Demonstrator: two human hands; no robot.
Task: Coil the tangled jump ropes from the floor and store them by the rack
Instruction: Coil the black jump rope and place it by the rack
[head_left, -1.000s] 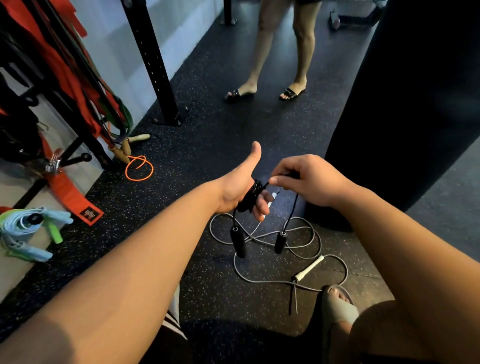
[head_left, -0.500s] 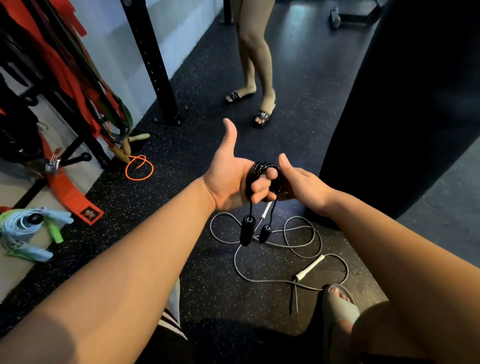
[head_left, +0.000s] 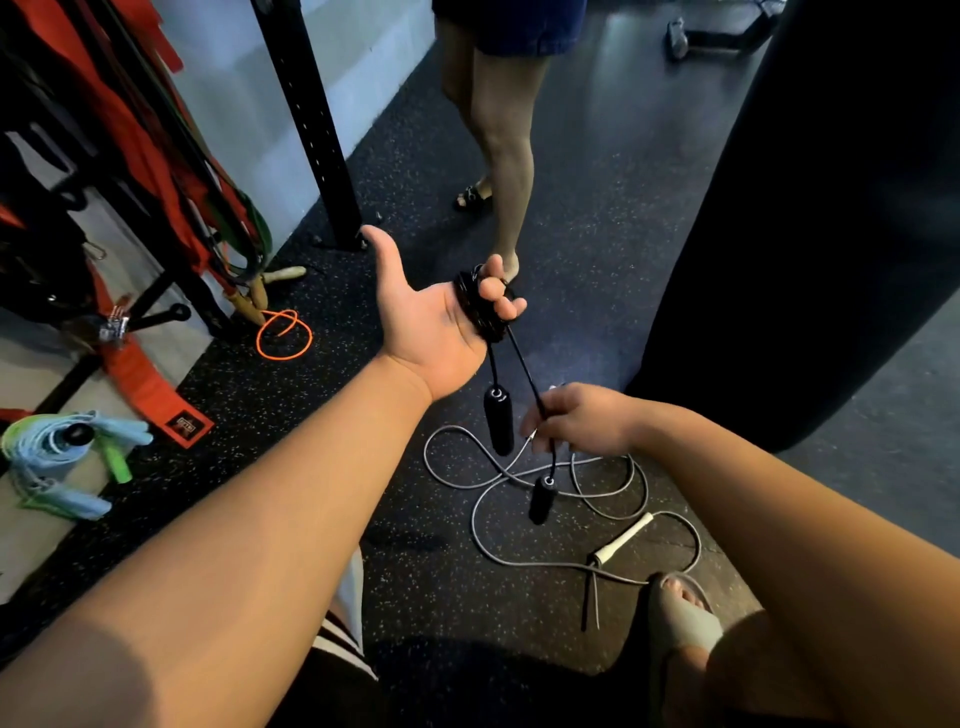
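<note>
The right hand (head_left: 582, 423) has dropped down and away from the left hand (head_left: 431, 332), which has lifted palm-up, thumb flung wide. Off to the right of both grips looms the big black punching bag (head_left: 810, 208). Up and to the left of the left hand stands the rack upright (head_left: 311, 119). A bystander's legs (head_left: 504, 130) are just beyond the left fingers. Under the right hand, the grey jump rope (head_left: 483, 525) sprawls tangled on the floor. The black jump rope (head_left: 474, 306) is coiled round the left hand's curled fingers, and the right hand pinches its tail cord, pulled straight. One black handle (head_left: 498, 423) dangles between the hands, and the other handle (head_left: 540, 499) hangs below the right-hand pinch.
</note>
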